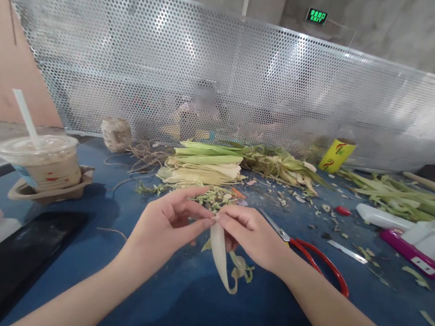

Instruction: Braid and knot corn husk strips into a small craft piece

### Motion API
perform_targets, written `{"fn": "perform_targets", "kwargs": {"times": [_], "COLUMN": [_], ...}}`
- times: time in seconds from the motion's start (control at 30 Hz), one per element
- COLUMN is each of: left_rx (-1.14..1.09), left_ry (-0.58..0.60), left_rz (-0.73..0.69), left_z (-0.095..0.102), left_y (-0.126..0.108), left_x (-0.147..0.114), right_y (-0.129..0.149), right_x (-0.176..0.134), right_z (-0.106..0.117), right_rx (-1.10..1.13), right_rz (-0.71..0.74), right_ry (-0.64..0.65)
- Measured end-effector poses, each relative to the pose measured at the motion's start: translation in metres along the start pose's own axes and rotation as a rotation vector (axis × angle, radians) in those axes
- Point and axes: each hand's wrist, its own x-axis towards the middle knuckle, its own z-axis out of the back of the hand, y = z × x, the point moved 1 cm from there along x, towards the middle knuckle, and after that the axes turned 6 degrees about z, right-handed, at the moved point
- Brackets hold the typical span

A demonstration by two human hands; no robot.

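Note:
My left hand (165,223) and my right hand (257,237) meet over the middle of the blue table. Both pinch the upper end of a pale corn husk strip (220,253), which hangs down with a curled lower tip. A small curled leafy piece (241,269) hangs beside it, below my right hand; whether it is attached I cannot tell. Small green sprigs (212,197) lie just beyond my fingertips. Behind them is a stack of corn husks (203,166). Red-handled scissors (319,260) rest right of my right hand, partly hidden by it.
Brown twine (148,158) lies near a jar-like roll (116,134). At left are a drink cup (45,164) in a cardboard holder and a dark tablet (10,263). A purple power strip (418,255), a blade (347,251) and husk scraps lie right. A perforated metal screen (136,53) stands behind.

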Motion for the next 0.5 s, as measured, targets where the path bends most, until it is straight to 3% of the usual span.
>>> {"fn": "perform_targets", "kwargs": {"times": [0.07, 0.17, 0.27, 0.33, 0.37, 0.43, 0.47, 0.5], "left_rx": [0.110, 0.507, 0.803, 0.871, 0.868, 0.788, 0.740, 0.703], "left_ry": [-0.078, -0.230, -0.278, -0.300, -0.343, -0.537, -0.606, -0.588], "left_rz": [-0.174, -0.485, -0.680, -0.725, -0.666, -0.548, -0.580, -0.649], "left_z": [-0.003, -0.015, -0.021, -0.015, -0.009, 0.004, 0.007, 0.007], "left_y": [0.004, 0.008, 0.005, -0.004, -0.010, -0.022, -0.028, -0.032], "left_x": [-0.002, -0.008, -0.010, -0.008, -0.006, -0.004, -0.004, -0.005], "right_y": [0.000, 0.002, 0.010, 0.018, 0.021, 0.027, 0.029, 0.031], "right_x": [0.003, 0.008, 0.009, 0.007, 0.006, 0.003, 0.003, 0.003], "right_z": [0.001, -0.005, -0.015, -0.018, -0.017, -0.015, -0.014, -0.013], "right_rx": [-0.276, -0.802, -0.933, -0.999, -1.061, -1.223, -1.288, -1.329], "right_rz": [0.001, -0.001, 0.070, 0.140, 0.169, 0.218, 0.227, 0.227], "right_ry": [-0.100, -0.214, -0.141, -0.092, -0.095, -0.142, -0.155, -0.154]}}
